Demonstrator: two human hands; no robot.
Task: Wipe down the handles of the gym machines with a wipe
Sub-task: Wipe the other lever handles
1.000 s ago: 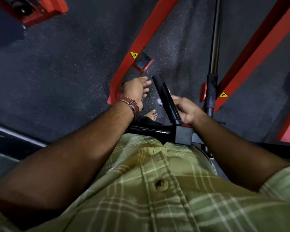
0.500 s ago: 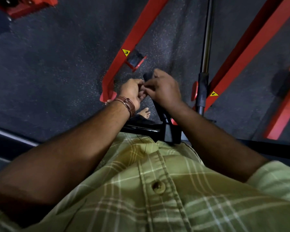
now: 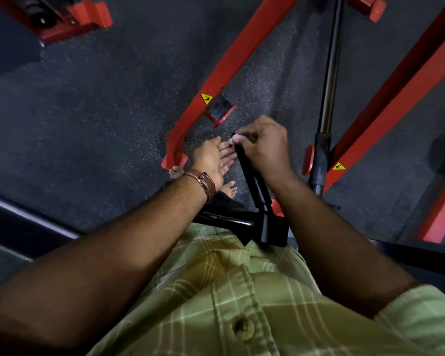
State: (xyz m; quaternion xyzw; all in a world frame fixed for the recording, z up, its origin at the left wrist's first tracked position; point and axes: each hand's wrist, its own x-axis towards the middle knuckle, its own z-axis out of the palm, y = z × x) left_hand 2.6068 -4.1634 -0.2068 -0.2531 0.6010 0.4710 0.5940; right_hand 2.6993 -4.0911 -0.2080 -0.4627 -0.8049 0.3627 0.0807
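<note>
A black machine handle (image 3: 252, 181) rises from a black bar in front of my waist. My right hand (image 3: 263, 145) curls round its top end and pinches a small white wipe (image 3: 235, 138), of which only a scrap shows past my fingers. My left hand (image 3: 215, 156) is just left of the handle, palm up, fingers straight and close to the wipe. A brown strap is on my left wrist.
Red frame beams (image 3: 231, 62) slant across the dark speckled floor at left and right. A steel rod with a black sleeve (image 3: 321, 155) stands right of the handle. Another red machine base (image 3: 70, 19) is at the top left. My bare feet show below my hands.
My right hand slid from the handle's lower part up to its top end with the wipe. My left hand, briefly closed against the right, has opened palm up.
</note>
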